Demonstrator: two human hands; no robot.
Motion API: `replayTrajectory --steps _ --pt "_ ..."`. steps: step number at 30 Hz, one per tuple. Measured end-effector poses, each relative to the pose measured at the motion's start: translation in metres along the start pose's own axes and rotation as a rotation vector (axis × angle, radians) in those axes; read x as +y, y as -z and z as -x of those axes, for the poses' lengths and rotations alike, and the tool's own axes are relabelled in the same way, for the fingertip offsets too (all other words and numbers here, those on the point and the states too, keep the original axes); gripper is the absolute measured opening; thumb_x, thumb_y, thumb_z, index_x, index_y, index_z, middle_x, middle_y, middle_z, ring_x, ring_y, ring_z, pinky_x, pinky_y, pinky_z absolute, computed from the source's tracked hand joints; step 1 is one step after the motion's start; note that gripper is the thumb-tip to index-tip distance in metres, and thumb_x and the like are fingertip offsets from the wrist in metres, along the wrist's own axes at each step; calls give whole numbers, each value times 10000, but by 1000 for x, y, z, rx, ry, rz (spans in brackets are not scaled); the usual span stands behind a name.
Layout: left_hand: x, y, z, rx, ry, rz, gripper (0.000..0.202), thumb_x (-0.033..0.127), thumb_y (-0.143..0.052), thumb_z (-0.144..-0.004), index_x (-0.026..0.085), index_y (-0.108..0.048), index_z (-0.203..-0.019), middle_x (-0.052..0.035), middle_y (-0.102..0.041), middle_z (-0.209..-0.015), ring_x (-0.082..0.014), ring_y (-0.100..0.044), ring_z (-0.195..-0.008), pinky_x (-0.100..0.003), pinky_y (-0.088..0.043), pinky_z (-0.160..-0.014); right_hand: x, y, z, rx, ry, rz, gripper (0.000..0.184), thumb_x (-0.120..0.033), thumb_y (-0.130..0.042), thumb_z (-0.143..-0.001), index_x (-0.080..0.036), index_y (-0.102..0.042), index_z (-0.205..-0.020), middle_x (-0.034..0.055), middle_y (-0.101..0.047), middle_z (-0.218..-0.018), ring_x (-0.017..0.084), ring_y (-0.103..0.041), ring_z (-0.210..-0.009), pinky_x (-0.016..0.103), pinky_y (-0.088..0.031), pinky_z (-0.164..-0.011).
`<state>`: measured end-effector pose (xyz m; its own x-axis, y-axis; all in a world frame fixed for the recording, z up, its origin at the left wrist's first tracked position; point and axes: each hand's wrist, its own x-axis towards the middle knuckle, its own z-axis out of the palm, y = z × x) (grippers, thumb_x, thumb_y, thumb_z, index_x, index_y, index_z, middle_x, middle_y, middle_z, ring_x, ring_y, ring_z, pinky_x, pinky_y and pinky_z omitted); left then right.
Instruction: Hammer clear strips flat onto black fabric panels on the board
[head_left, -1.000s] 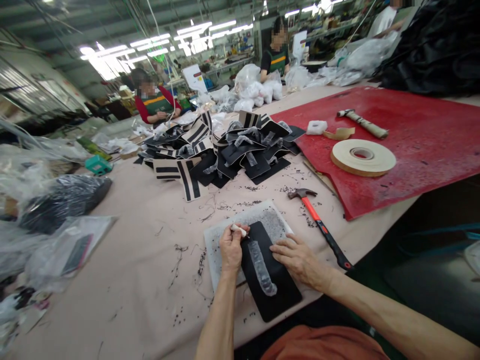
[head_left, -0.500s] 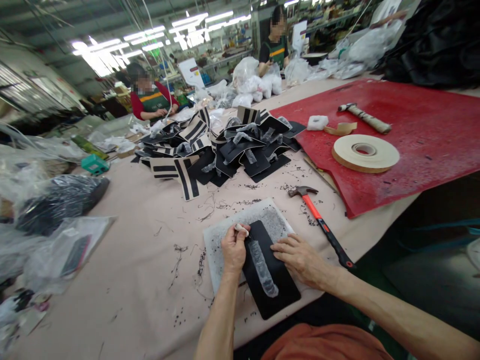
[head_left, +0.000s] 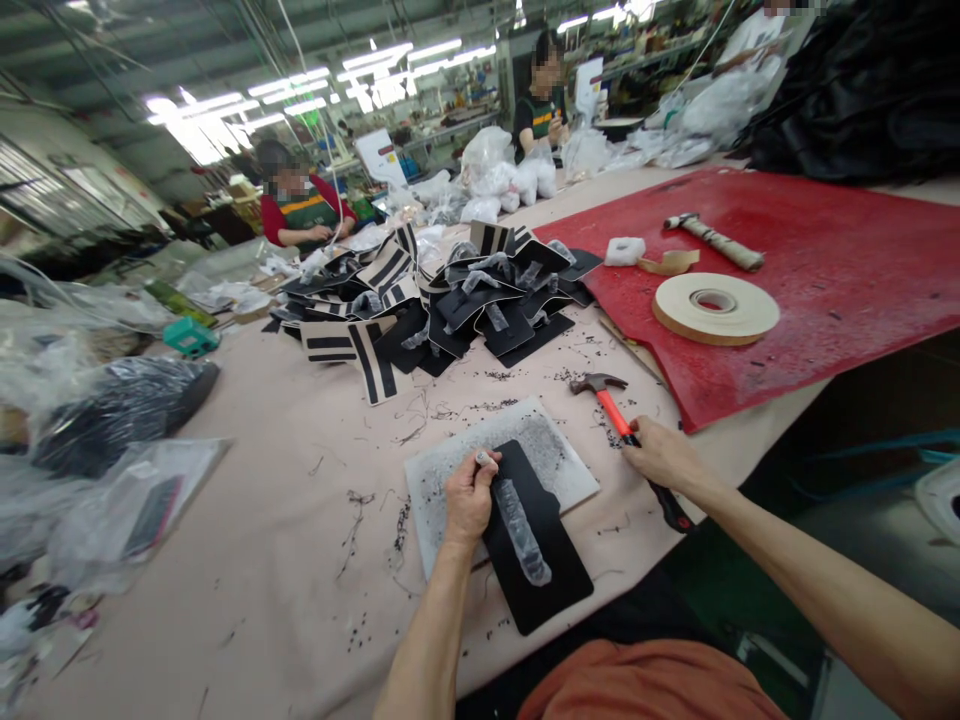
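My left hand (head_left: 469, 500) is closed around a short punch (head_left: 485, 459) with a whitish wrapped top, held upright at the upper left edge of a black panel (head_left: 562, 565). The punch's lower end is hidden by my fingers. Down the panel's middle runs a strip wrapped in clear plastic (head_left: 523, 535), looking like a handle. Under the panel's upper part lies a speckled white board (head_left: 559, 425). To the right, my right hand (head_left: 661, 455) has its fingers around the orange and black handle of a claw hammer (head_left: 613, 410), which still lies on the table.
Behind the board is a heap of black panels (head_left: 450, 310), some showing beige backs with black stripes. A red sheet (head_left: 825, 250) at right carries a tape roll (head_left: 716, 305) and a wrapped hammer (head_left: 712, 240). Plastic bags (head_left: 127, 400) lie left. Two people work across the table.
My right hand has left the black panel and moved right onto the hammer's handle. My left hand stays at the panel with the punch.
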<state>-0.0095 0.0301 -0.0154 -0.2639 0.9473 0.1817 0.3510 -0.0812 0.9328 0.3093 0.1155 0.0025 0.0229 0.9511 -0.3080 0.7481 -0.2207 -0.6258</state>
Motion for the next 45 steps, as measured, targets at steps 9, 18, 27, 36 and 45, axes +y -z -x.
replayTrajectory --steps 9,18,27,36,45 --pt "-3 -5 -3 -35 30 73 195 354 -618 -889 208 -714 -977 -66 -788 -915 -229 -734 -890 -367 -560 -852 -80 7 41 -129 139 -376 355 -479 -282 -996 -222 -466 -834 -49 -424 -600 110 -360 -444 240 -328 -441" --pt "1 -4 -2 -51 -29 62 172 355 -608 -897 228 -719 -936 -49 -781 -902 -226 -723 -856 -356 -551 -829 -118 17 77 -48 787 571 284 -381 -385 -1044 -184 -565 -947 61 -644 -694 153 -512 -526 303 -175 -514" --pt "-3 -4 -1 -63 -14 92 167 379 -637 -892 242 -732 -899 -38 -759 -882 -216 -697 -834 -340 -534 -830 -118 16 83 -76 778 562 286 -369 -379 -1035 -181 -565 -927 47 -594 -640 154 -454 -492 310 -175 -516" --pt "-6 -4 0 -65 -28 73 195 378 -604 -912 236 -737 -925 -43 -760 -895 -213 -692 -835 -336 -544 -811 -127 14 83 143 716 176 375 -438 -233 -1060 -214 -484 -893 22 -543 -631 152 -452 -498 293 -259 -504" --pt "-6 -3 1 -66 -58 47 161 293 -593 -919 221 -737 -928 -38 -761 -933 -204 -695 -871 -318 -538 -821 -60 19 40 -66 446 478 331 -375 -337 -1057 -200 -574 -905 48 -642 -716 191 -582 -630 289 -315 -575"
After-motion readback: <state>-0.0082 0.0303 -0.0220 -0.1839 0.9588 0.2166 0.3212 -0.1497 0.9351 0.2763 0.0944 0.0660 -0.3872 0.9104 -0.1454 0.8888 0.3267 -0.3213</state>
